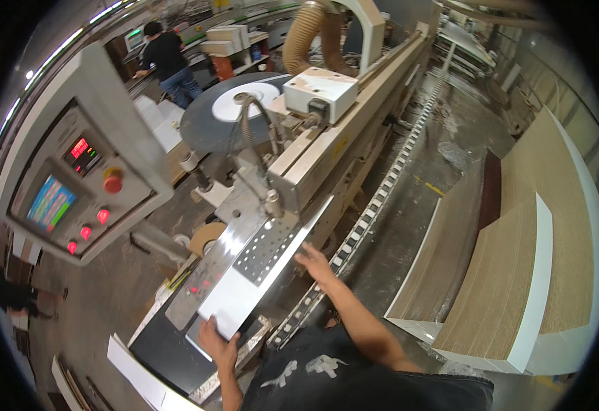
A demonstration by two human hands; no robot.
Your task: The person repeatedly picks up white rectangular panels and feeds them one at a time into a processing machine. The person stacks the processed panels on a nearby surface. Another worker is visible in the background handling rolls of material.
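Observation:
A long white panel (230, 303) lies on the metal infeed of an edge-banding machine, along a plate full of round holes (265, 255). On the panel's near end rests my left hand (219, 344), its thumb and fingers apart. My right hand (316, 264) is at the panel's right long edge, farther along, with fingers stretched toward it. Whether those fingertips touch the edge I cannot tell. Beyond the panel stands the machine's beam (313, 161), with a metal post and hose at its near end.
A control panel (80, 178) with a lit screen and red buttons stands at left. The chain-like conveyor track (381, 198) runs away on the right. Large wood-grain boards (498, 288) lean farther right. A round dark reel table (204, 120) is beyond; a co-worker (169, 65) stands behind it.

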